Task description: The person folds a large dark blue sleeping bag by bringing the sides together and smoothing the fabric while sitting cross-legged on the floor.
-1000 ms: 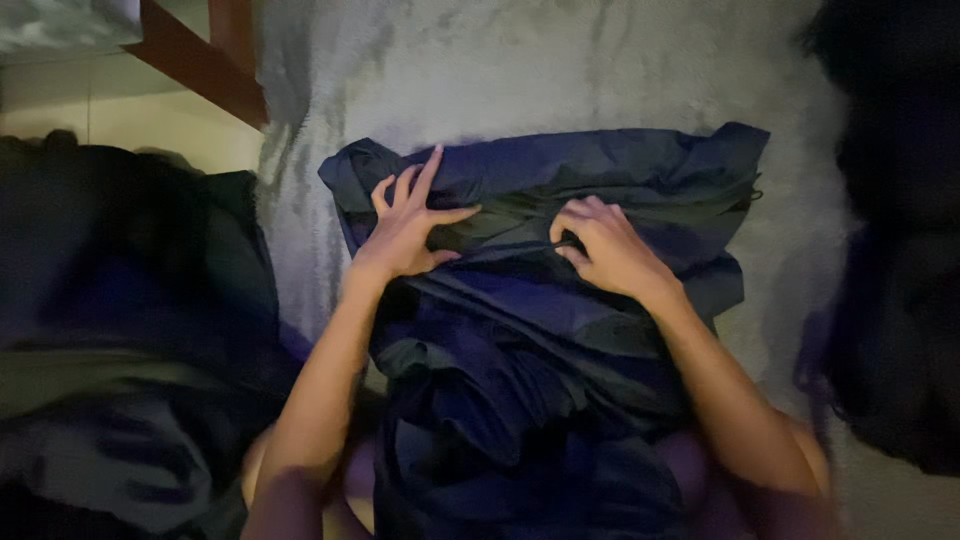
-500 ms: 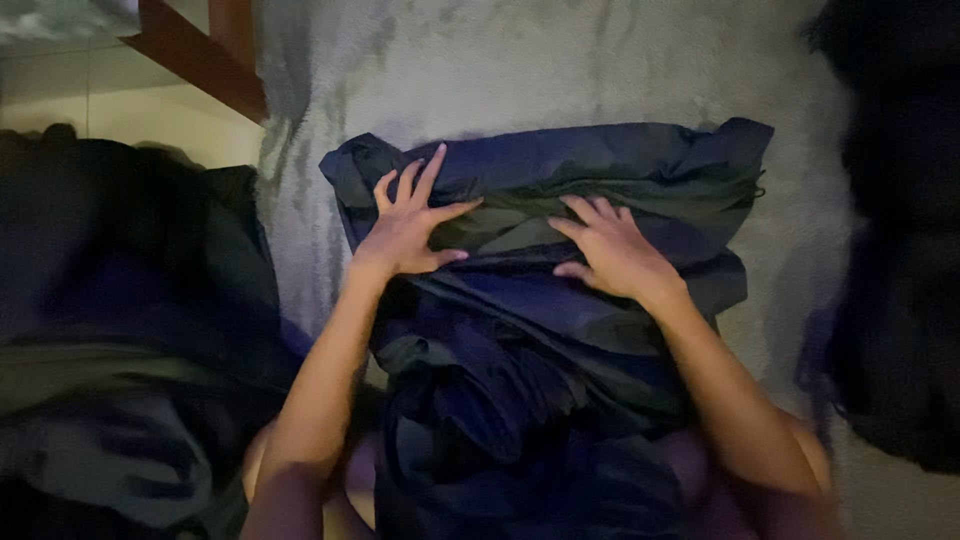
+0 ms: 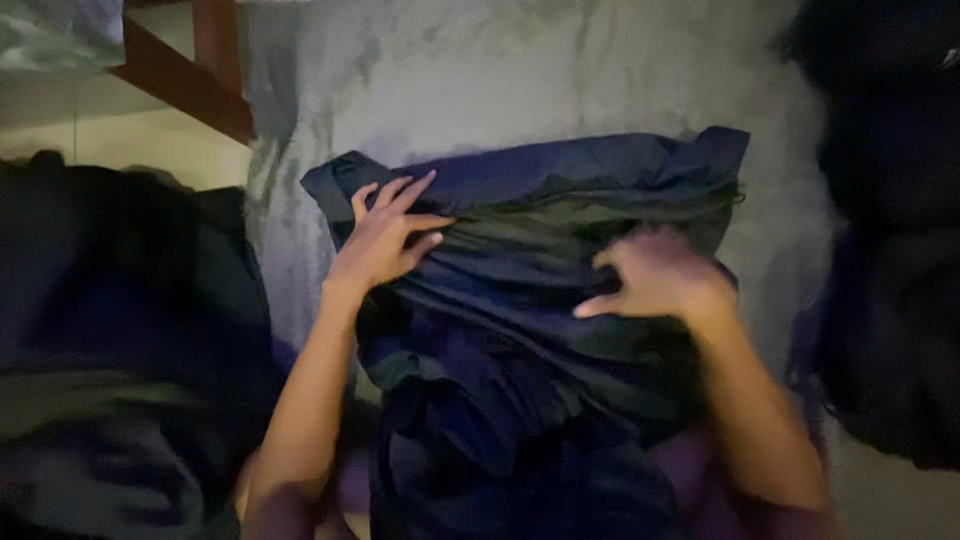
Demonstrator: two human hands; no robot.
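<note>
Mid-fold: left hand (image 3: 385,240) flat, open on navy garment (image 3: 560,300); right hand (image 3: 655,280) blurred, fingers curled, grip unclear. Next likely needs smoothing.

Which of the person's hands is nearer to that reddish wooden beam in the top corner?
Left. The left hand rests on the dark garment below the wooden beam; the right hand lies farther across.

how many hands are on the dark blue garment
2. The left hand lies flat near its upper left edge; the right hand, blurred, rests on its right side.
</note>
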